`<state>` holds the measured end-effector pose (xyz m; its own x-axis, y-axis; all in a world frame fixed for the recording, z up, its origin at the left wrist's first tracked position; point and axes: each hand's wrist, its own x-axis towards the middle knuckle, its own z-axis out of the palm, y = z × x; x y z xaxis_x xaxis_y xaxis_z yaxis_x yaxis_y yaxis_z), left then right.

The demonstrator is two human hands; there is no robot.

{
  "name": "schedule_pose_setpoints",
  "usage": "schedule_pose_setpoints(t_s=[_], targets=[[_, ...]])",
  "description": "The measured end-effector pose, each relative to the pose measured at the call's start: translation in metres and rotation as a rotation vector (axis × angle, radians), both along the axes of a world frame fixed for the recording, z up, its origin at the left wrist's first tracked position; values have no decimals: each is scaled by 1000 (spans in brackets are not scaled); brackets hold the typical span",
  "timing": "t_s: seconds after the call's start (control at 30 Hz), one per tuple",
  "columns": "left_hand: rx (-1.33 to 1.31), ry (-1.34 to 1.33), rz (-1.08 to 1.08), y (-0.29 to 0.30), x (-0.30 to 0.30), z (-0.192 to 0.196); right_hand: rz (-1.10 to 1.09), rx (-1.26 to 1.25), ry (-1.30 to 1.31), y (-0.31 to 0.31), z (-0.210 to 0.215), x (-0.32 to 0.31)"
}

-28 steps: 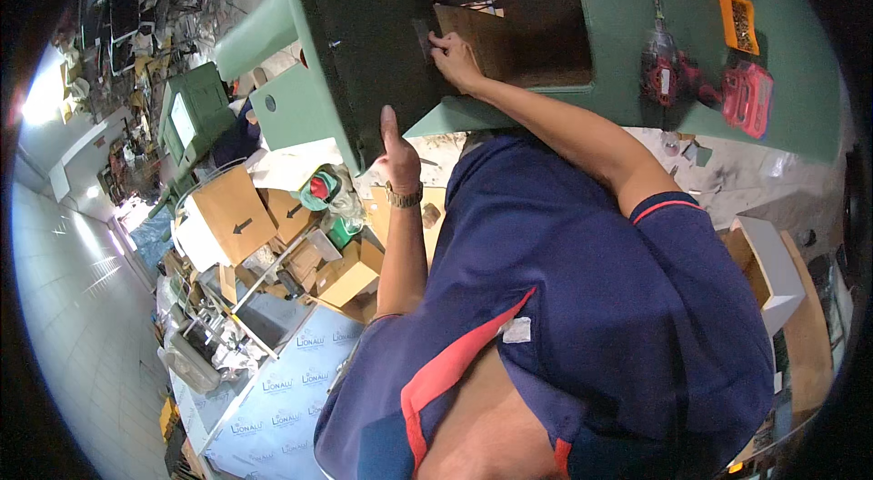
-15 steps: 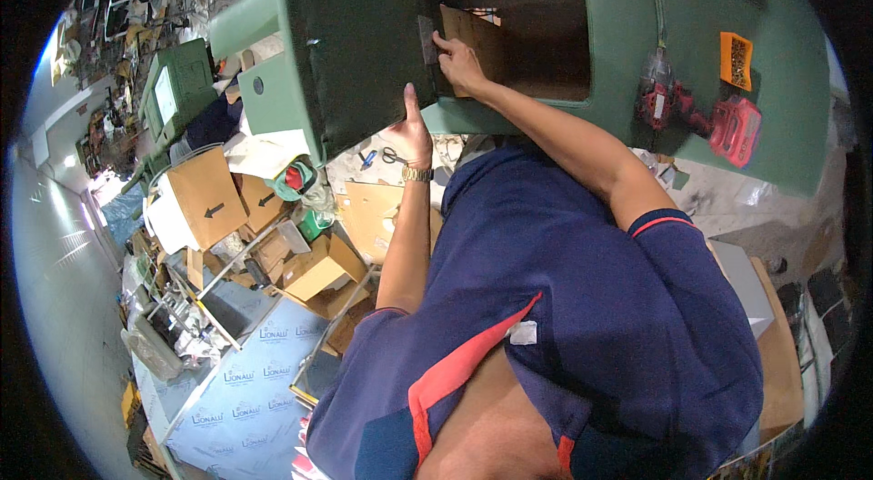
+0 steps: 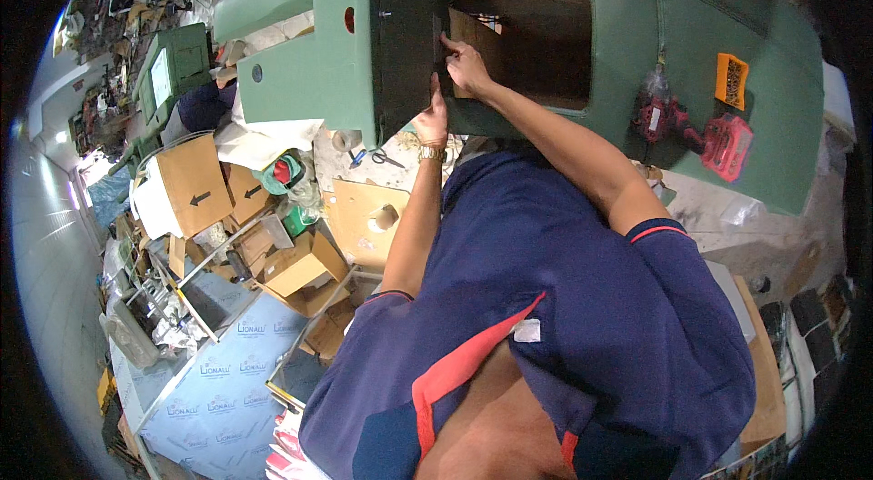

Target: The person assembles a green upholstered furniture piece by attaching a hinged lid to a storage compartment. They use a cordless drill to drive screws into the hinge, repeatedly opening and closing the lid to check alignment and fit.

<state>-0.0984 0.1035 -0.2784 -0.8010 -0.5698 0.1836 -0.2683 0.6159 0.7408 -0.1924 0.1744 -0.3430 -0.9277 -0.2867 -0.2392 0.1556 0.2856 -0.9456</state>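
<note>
A green padded door panel [image 3: 400,44] with a dark inner face stands swung out beside a rectangular opening [image 3: 536,44] in a large green upholstered piece. My left hand [image 3: 431,123] grips the panel's lower edge, thumb up along the dark face; its other fingers are partly hidden. At the panel's hinge side is my right hand [image 3: 467,69], its index finger stretched out to the edge and the other fingers loosely bent. Behind that hand, a brown board [image 3: 473,30] shows inside the opening.
A red-and-black power drill [image 3: 655,112], a red tool-like piece [image 3: 727,148] and an orange card [image 3: 731,80] rest on the green surface to the right. Scissors [image 3: 386,158] lie below the panel. Cardboard boxes [image 3: 189,185] and a blue printed sheet [image 3: 218,394] crowd the left.
The door panel has swung so its dark face is seen more edge-on, and my left hand has moved right with it. My right hand stays at the hinge side.
</note>
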Motion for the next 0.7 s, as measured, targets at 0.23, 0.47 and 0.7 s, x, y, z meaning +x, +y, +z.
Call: schedule_pose_setpoints(t_s=[0.23,0.47,0.7], targets=[[167,127,47,-4,-4,-8,67,-107,-94,3,-12,-6],[93,142,26,-9,-3,-8,60,-90,48,3,-2,-2],[320,225,121,-5,-7,5,111,-271,-340,12,10,-8]])
